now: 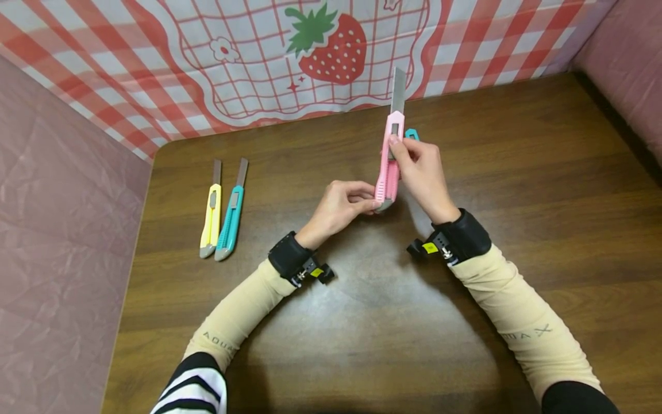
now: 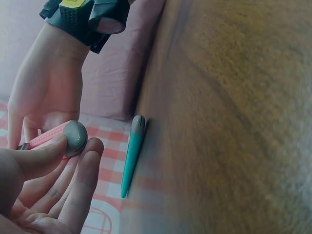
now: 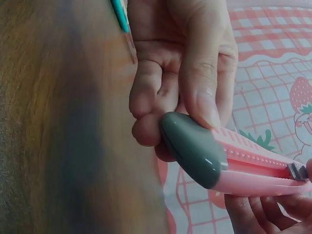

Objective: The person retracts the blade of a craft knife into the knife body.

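Note:
A pink box cutter (image 1: 389, 172) is held up over the table with its wide blade (image 1: 398, 92) extended and pointing away. My left hand (image 1: 338, 208) pinches its grey end cap (image 3: 192, 148) between thumb and fingers. Higher up the handle, my right hand (image 1: 423, 172) grips it, the thumb on the metal slider. A teal box cutter (image 2: 132, 158) lies on the table beyond the right hand; in the head view only its tip (image 1: 411, 134) shows past the fingers.
At the table's left, a yellow box cutter (image 1: 210, 221) and another teal box cutter (image 1: 231, 221) lie side by side, blades extended and pointing away. A red-checked strawberry cloth (image 1: 336, 52) hangs behind the wooden table (image 1: 351, 345). Pink fabric (image 1: 57, 230) borders both sides.

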Tool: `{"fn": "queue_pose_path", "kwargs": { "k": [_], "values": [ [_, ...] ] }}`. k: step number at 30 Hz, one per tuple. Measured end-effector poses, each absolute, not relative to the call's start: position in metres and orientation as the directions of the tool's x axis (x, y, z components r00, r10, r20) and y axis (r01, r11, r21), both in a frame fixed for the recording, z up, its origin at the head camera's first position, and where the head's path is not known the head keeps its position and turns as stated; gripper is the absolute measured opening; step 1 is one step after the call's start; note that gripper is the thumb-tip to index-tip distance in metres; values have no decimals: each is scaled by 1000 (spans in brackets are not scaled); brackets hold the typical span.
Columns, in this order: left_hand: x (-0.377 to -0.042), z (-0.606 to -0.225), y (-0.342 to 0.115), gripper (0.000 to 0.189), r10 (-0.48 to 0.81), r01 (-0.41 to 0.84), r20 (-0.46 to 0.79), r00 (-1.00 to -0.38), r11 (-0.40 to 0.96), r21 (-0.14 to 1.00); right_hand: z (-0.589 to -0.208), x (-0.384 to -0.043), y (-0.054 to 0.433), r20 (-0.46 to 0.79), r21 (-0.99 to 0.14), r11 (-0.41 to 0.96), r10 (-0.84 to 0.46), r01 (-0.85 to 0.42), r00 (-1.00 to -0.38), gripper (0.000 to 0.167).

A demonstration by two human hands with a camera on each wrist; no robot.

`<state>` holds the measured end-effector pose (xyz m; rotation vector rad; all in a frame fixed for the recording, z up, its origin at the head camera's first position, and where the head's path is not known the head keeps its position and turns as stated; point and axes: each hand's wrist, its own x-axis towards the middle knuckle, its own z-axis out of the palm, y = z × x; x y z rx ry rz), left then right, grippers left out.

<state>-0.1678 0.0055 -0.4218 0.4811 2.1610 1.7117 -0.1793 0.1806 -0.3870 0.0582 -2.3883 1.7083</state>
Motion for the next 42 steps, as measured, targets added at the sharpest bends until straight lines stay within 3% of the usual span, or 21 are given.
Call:
{"fn": "queue_pose_path", "kwargs": {
  "k": [21, 42],
  "values": [
    [-168, -423, 5, 20, 441, 73, -32, -897, 221, 973, -386, -180, 184, 208, -939, 303, 131, -161, -969, 41],
    [-166, -421, 7, 20, 437, 23, -73, -896, 210, 977, -386, -177, 184, 251, -904, 388, 141, -180, -958, 39]
  ]
}}
